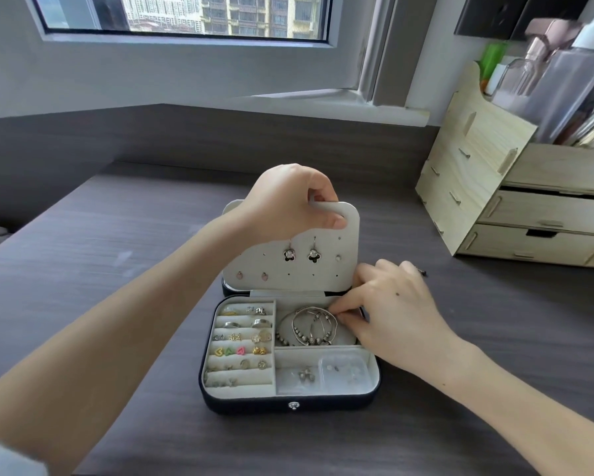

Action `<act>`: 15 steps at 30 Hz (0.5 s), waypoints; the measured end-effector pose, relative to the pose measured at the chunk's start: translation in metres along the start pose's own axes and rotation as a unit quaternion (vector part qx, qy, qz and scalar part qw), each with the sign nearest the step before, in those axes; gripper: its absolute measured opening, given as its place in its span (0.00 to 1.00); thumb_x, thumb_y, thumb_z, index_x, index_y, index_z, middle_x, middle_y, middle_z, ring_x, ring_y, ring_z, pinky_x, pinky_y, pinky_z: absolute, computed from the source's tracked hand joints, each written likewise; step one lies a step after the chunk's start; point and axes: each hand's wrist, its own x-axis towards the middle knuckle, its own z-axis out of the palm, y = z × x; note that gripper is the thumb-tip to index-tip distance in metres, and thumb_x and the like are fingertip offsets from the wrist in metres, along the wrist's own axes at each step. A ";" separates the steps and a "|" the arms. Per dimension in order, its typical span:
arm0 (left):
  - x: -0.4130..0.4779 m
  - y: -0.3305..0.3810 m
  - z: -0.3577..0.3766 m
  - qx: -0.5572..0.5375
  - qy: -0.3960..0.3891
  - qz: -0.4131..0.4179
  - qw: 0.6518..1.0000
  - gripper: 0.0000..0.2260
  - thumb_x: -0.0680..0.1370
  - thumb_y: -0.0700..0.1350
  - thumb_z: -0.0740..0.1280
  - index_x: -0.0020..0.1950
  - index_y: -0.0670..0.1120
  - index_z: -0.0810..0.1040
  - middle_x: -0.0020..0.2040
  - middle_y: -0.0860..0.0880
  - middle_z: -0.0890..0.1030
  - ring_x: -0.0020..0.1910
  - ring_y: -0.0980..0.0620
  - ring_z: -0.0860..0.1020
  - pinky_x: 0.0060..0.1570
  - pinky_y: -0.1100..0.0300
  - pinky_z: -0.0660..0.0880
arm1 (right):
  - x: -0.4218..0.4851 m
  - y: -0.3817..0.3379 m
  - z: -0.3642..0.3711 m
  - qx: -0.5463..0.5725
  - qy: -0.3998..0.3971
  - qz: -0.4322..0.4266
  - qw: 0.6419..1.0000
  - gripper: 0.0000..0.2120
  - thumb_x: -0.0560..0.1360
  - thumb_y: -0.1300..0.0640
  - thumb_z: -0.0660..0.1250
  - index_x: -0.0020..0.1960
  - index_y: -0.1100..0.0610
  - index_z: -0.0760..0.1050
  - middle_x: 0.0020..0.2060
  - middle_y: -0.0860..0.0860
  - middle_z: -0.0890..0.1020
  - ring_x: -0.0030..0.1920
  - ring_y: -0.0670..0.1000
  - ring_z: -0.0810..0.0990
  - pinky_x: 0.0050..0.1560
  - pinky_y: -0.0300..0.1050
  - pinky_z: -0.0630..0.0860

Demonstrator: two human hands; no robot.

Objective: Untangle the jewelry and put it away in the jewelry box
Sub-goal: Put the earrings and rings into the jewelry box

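Left hand [288,201] is gripping the top tab of the upright white perforated earring panel [302,276], thumb in front, other fingers curling behind it, hidden. Right hand [392,314] is pinching the tangled silver beaded bracelets [309,326], lying under its fingertips in the far right compartment of the dark blue, pale-lined jewelry box [247,405]; which strand is being held is hard to make out. Just beyond its knuckles a small dark object [422,272] is showing, too blurred to identify.

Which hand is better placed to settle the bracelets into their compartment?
The right hand: its fingers pinch the bracelets at their edge. The left hand is busy, gripping the earring panel upright.
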 end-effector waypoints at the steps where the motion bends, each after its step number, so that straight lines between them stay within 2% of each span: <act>1: 0.000 0.000 0.000 0.000 -0.001 -0.002 1.000 0.08 0.68 0.53 0.74 0.37 0.54 0.76 0.34 0.57 0.75 0.33 0.59 0.71 0.32 0.69 0.64 | 0.000 0.000 0.000 -0.005 -0.006 0.001 1.000 0.08 0.60 0.54 0.69 0.32 0.39 0.81 0.26 0.43 0.69 0.28 0.50 0.70 0.31 0.44 0.58; 3: 0.000 0.000 -0.001 0.001 -0.002 -0.003 1.000 0.08 0.68 0.53 0.74 0.37 0.55 0.76 0.34 0.58 0.75 0.33 0.60 0.71 0.32 0.70 0.64 | 0.001 0.000 0.001 -0.005 -0.029 0.014 0.999 0.08 0.58 0.55 0.74 0.30 0.41 0.80 0.26 0.43 0.69 0.28 0.50 0.71 0.32 0.44 0.58; 6: 0.000 0.001 -0.001 0.007 -0.003 -0.001 1.000 0.08 0.69 0.53 0.74 0.38 0.54 0.76 0.34 0.58 0.74 0.34 0.60 0.71 0.33 0.69 0.64 | 0.003 0.000 0.004 0.004 -0.034 0.022 0.999 0.12 0.55 0.58 0.78 0.28 0.44 0.78 0.27 0.42 0.65 0.28 0.50 0.71 0.33 0.43 0.57; 9: -0.001 0.003 -0.002 0.006 0.000 -0.003 1.000 0.08 0.69 0.53 0.74 0.38 0.54 0.76 0.34 0.58 0.74 0.33 0.60 0.70 0.32 0.70 0.63 | 0.001 -0.002 0.005 -0.014 -0.031 0.013 0.999 0.12 0.56 0.59 0.78 0.27 0.45 0.77 0.26 0.44 0.71 0.29 0.50 0.73 0.33 0.44 0.58; 12: -0.003 0.005 -0.003 0.000 -0.001 -0.011 1.000 0.09 0.68 0.53 0.74 0.37 0.54 0.76 0.32 0.58 0.73 0.32 0.60 0.70 0.31 0.70 0.62 | 0.001 -0.001 0.001 -0.014 -0.067 0.013 0.998 0.04 0.70 0.56 0.70 0.38 0.48 0.79 0.36 0.44 0.75 0.41 0.49 0.73 0.42 0.46 0.60; 13: -0.003 0.006 -0.004 -0.005 -0.001 -0.013 1.000 0.09 0.68 0.53 0.75 0.37 0.54 0.76 0.31 0.58 0.73 0.31 0.60 0.69 0.30 0.70 0.62 | 0.001 0.002 -0.004 0.031 -0.090 0.025 0.995 0.05 0.74 0.54 0.66 0.41 0.47 0.78 0.39 0.43 0.74 0.44 0.47 0.72 0.46 0.46 0.61; 15: -0.005 0.006 -0.005 -0.011 0.001 -0.012 1.000 0.09 0.68 0.53 0.75 0.37 0.54 0.76 0.30 0.58 0.72 0.30 0.60 0.69 0.29 0.69 0.61 | 0.001 0.008 -0.017 0.192 -0.114 0.076 0.972 0.06 0.76 0.53 0.64 0.41 0.46 0.76 0.40 0.43 0.76 0.43 0.42 0.72 0.49 0.40 0.65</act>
